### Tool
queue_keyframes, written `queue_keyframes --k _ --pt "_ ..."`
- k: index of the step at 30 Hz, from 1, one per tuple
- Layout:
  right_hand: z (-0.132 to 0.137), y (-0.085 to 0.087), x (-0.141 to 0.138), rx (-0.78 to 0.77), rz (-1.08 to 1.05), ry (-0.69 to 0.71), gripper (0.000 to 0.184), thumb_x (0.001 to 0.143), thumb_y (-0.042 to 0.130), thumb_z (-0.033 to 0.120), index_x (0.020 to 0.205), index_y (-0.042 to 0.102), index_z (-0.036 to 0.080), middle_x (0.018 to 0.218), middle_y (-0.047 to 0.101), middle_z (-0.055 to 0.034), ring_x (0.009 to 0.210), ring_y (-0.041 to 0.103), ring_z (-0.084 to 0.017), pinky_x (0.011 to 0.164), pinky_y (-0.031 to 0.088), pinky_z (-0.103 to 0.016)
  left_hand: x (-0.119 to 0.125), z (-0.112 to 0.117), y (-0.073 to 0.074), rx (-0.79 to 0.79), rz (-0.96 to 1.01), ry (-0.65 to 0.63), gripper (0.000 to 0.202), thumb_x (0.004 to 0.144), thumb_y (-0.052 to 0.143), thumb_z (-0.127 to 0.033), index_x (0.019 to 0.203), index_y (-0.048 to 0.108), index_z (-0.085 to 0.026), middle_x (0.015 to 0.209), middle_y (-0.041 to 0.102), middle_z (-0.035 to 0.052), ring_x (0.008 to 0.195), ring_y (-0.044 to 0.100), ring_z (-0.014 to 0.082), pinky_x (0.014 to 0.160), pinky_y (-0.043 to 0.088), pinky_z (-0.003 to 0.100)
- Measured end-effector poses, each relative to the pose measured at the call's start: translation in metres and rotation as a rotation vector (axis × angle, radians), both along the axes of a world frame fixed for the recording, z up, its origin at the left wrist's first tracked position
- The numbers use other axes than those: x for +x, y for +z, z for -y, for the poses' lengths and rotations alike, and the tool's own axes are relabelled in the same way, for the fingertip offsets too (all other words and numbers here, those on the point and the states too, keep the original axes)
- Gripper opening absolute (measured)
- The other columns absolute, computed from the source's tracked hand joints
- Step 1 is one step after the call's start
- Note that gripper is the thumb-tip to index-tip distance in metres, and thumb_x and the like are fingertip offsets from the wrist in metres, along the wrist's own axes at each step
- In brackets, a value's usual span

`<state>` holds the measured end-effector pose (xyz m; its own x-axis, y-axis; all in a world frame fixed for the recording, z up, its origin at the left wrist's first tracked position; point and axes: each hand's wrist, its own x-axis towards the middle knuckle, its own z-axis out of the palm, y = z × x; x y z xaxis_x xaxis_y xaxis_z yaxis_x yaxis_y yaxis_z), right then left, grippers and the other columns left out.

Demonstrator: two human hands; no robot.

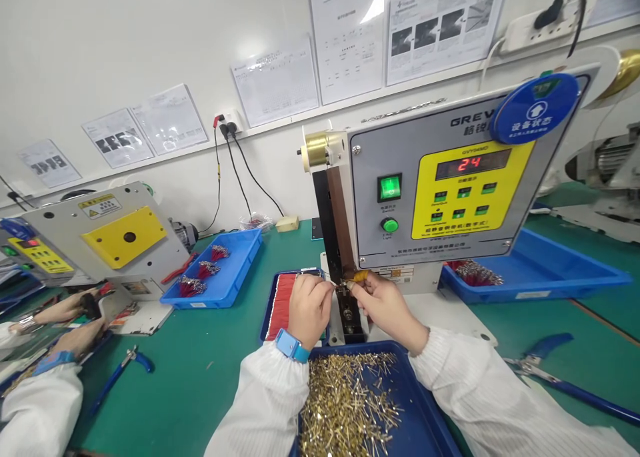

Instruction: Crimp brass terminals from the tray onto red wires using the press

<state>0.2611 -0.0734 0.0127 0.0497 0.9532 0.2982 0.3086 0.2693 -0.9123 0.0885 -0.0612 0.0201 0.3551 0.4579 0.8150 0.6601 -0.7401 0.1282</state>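
Observation:
My left hand (309, 307) is closed in a pinch on a thin wire whose tip points right, toward the die of the grey press machine (440, 197). My right hand (383, 303) is pinched on a small brass terminal just right of the die, fingertips almost touching the left hand's. Both hands hover at the machine's black tooling block (349, 317). Right below my wrists a blue tray (425, 417) holds several loose brass terminals (345, 403). A blue band sits on my left wrist.
A blue tray with red wires (281, 303) lies left of my left hand. More blue trays stand at left (220, 290) and right (545, 270). Blue-handled pliers (550, 367) lie right, another pair (125, 367) left. A co-worker's hands (75, 320) work at a second machine (100, 237).

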Motion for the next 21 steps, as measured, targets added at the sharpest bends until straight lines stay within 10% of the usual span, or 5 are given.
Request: queue_keyframes --k 15,21 --pt "0.000 -0.002 -0.003 0.037 0.035 -0.037 0.028 0.086 0.049 0.046 0.072 0.047 0.022 0.051 0.050 0.0034 0.046 0.048 -0.014 0.046 0.037 -0.026 0.000 -0.001 -0.001 -0.011 0.012 0.002 0.011 0.092 0.052 -0.014 0.088 0.062 -0.018 0.085 0.062 0.0053 0.083 0.053 0.0182 0.075 0.044 0.032" --pt "-0.005 0.033 0.034 -0.160 0.414 0.164 0.018 0.084 0.045 0.026 0.069 0.052 0.021 0.058 0.059 -0.0024 0.048 0.053 -0.016 0.051 0.042 -0.029 0.000 -0.002 -0.001 -0.026 0.030 -0.009 0.010 0.092 0.051 -0.015 0.091 0.060 -0.018 0.087 0.062 0.0054 0.085 0.054 0.0185 0.076 0.045 0.032"
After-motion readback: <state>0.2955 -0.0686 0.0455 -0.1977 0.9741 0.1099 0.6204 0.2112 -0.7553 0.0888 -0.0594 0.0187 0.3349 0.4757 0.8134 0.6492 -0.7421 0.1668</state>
